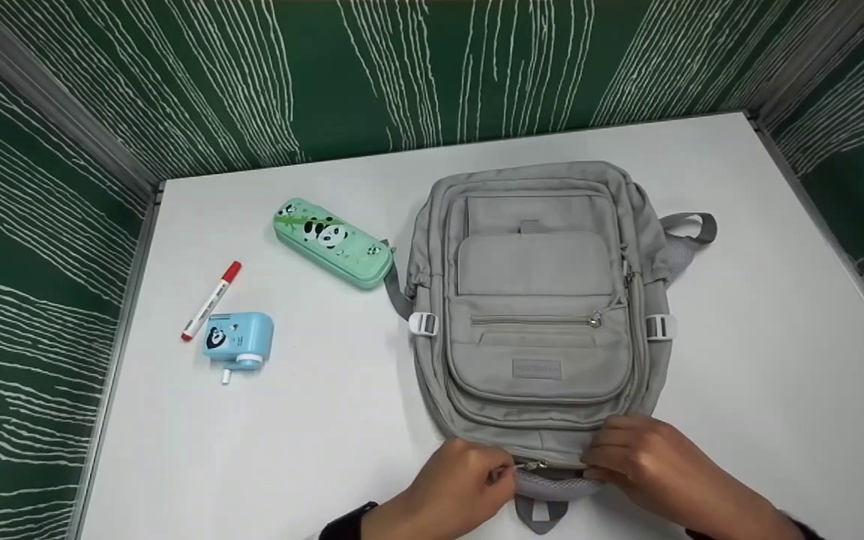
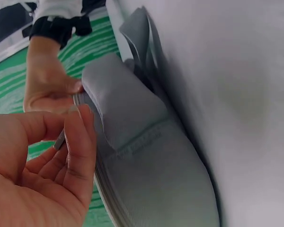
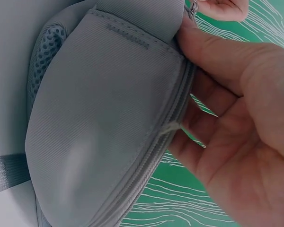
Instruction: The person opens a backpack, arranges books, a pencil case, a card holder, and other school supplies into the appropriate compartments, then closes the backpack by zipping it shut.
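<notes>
A grey backpack [image 1: 533, 300] lies front side up on the white table, its top handle [image 1: 541, 514] toward the person. My left hand [image 1: 469, 480] pinches a zipper pull [image 2: 60, 140] of the main compartment between thumb and fingers. Beside the pull, a short dark gap in the zipper shows at the backpack's near end. My right hand [image 1: 646, 461] grips the fabric edge by the zipper, right of the pull. In the right wrist view, its thumb lies on the zipper seam [image 3: 173, 109] with the fingers behind it.
Left of the backpack lies a green panda pencil case [image 1: 334, 244]. Farther left are a red-capped marker [image 1: 211, 301] and a light blue panda pencil sharpener [image 1: 238, 341] with a crank. Green partitions with white lines [image 1: 447, 75] stand beyond the table.
</notes>
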A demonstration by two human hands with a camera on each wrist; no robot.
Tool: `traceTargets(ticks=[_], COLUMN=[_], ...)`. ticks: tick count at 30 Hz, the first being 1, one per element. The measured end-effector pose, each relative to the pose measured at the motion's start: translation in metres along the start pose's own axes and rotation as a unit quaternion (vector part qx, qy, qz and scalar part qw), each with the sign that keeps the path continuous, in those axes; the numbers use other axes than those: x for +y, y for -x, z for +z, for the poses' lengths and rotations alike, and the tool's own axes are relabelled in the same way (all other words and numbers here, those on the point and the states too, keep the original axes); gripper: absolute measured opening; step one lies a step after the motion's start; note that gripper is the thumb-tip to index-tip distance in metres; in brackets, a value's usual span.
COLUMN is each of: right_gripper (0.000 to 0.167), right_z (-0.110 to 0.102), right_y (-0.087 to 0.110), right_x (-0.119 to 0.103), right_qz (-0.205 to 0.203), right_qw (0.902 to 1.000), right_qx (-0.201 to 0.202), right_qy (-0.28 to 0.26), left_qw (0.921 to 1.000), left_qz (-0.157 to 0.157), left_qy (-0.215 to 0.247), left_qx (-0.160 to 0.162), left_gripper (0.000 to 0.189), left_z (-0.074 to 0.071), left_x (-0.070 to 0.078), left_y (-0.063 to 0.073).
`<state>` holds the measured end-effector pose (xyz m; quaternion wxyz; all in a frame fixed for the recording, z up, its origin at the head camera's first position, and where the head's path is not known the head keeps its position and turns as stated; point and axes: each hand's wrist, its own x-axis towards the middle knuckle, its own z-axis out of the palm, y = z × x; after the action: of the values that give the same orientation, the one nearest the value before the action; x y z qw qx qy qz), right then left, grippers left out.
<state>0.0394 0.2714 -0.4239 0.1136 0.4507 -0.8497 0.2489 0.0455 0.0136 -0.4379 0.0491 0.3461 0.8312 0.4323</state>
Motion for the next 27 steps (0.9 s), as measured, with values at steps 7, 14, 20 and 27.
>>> traceTargets(ticks=[7, 14, 20, 27], right_gripper=[0.004, 0.006, 0.005, 0.004], right_z=[-0.002, -0.003, -0.003, -0.005], right_y=[0.0, 0.001, 0.001, 0.0], right_x=[0.001, 0.004, 0.005, 0.004], right_qz=[-0.016, -0.031, -0.027, -0.03], right_qw=[0.9998, 0.9993, 0.9993, 0.9989], right_qx=[0.015, 0.022, 0.023, 0.028], right_qy=[-0.004, -0.008, -0.016, -0.022], left_qw=[0.9986, 0.9958, 0.9932, 0.9888], left_qz=[-0.052, -0.085, -0.097, -0.109], left_qy=[0.003, -0.032, -0.06, -0.097], left_qx=[-0.002, 0.005, 0.021, 0.03], left_gripper=[0.023, 0.026, 0.031, 0.032], left_z=[-0.018, -0.034, -0.043, -0.053], left_x=[-0.01, -0.022, -0.03, -0.039], left_y=[0.006, 0.008, 0.011, 0.011])
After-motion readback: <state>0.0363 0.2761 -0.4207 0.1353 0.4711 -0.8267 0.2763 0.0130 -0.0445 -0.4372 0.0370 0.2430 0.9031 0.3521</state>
